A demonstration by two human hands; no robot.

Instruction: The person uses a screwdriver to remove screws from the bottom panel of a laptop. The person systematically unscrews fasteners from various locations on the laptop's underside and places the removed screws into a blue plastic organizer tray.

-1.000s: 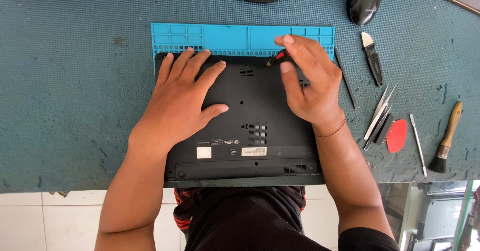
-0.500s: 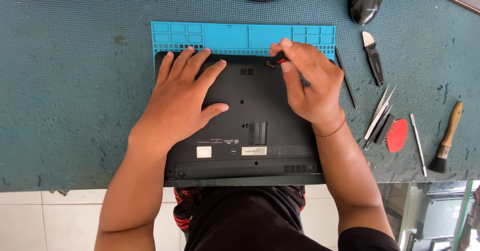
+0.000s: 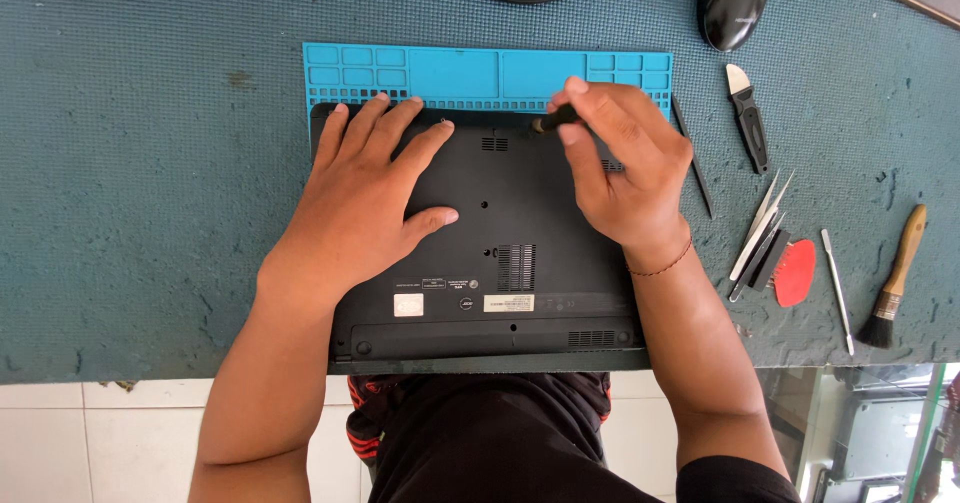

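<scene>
The left hand (image 3: pixel 370 198) lies flat, fingers spread, steadying the upturned laptop (image 3: pixel 500 263) on the blue mat (image 3: pixel 480 68). The right hand (image 3: pixel 625 168) pinches a screwdriver (image 3: pixel 553 119) at the laptop's far edge.

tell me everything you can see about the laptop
The laptop is shut and lies bottom up on a blue mat, its near edge at the table's front. Its base is matte black plastic with small vent grilles, a few screw holes, light labels and a long strip along the near edge. The left hand rests flat on it, fingers spread. The right hand holds a dark tool at the far edge, near the middle.
</scene>
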